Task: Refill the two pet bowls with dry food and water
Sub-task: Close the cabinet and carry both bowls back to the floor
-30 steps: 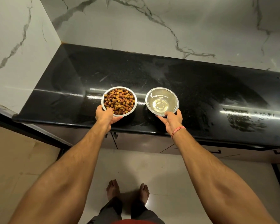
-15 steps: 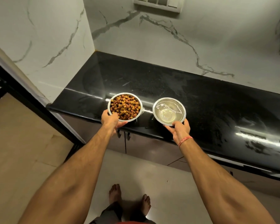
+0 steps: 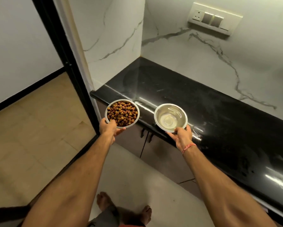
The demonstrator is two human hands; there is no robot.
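A steel bowl of brown dry food (image 3: 122,115) is held by its near rim in my left hand (image 3: 110,129). It hangs past the left end of the black counter (image 3: 219,118), above the cabinet front. A second steel bowl with clear water (image 3: 170,117) is gripped at its near rim by my right hand (image 3: 182,135), which wears a red thread at the wrist. That bowl sits over the counter's front edge; whether it touches the counter I cannot tell.
A black door frame (image 3: 68,66) stands just left of the counter's end, with a tan floor beyond it. Cabinet doors with dark handles (image 3: 146,136) lie below the counter. A switch plate (image 3: 214,18) is on the marble wall. My bare feet (image 3: 126,205) stand on pale tiles.
Both bowls have come off the counter toward me and to the left. The view has swung left, bringing the door frame and tan floor into sight.
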